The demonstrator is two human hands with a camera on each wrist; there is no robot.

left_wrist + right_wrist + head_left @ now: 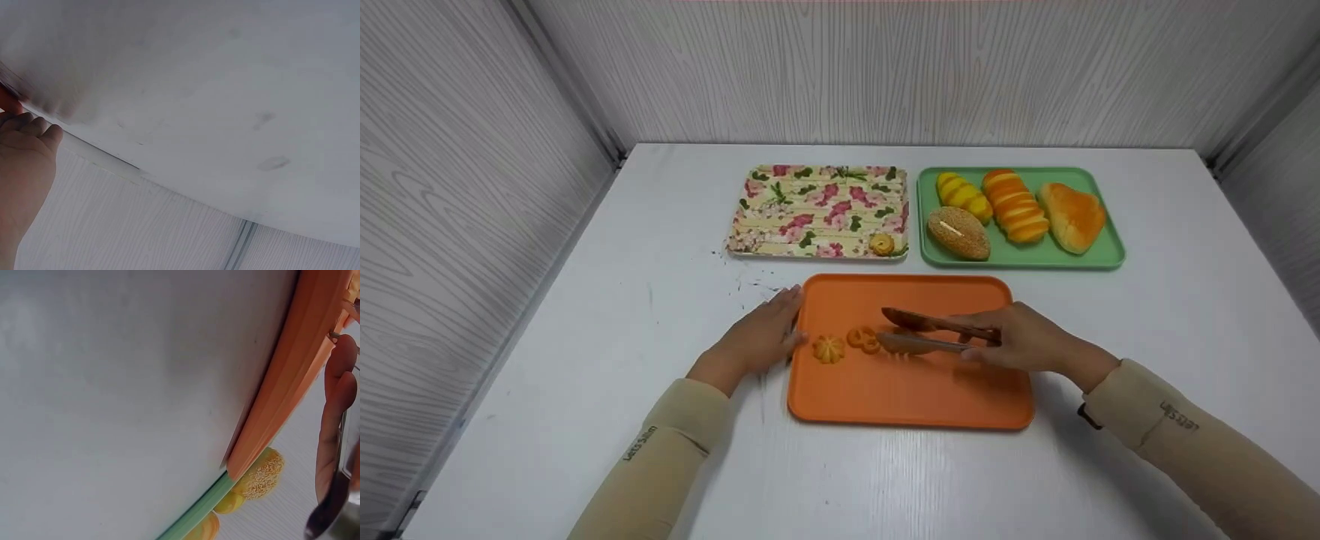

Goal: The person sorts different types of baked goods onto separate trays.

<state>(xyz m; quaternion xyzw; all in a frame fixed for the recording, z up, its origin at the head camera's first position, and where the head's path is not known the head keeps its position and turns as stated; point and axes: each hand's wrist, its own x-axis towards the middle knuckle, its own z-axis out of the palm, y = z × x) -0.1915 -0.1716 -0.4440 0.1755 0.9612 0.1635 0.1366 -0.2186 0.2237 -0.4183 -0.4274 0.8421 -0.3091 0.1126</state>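
Observation:
In the head view my right hand [1024, 337] grips metal tongs [937, 322] above the orange tray [911, 405]. The tongs' two arms are spread apart, with their tips by a pretzel-shaped cookie [862, 339]. Left of that cookie lies a ribbed, flower-shaped cookie [829, 349]. My left hand [761, 334] rests against the tray's left rim, fingers extended along its outer side and thumb at the edge. The right wrist view catches the fingers [340, 382] on the tongs at its right border. In the left wrist view, the left hand [25, 157] meets a bit of orange rim.
Behind the orange tray lies a floral tray [817, 199] with a round cookie [881, 244] at its near right corner. Beside it a green tray [1020, 259] bears several breads, including a seeded roll [958, 232]. Pale wood-grain walls [915, 75] enclose the white table [607, 270].

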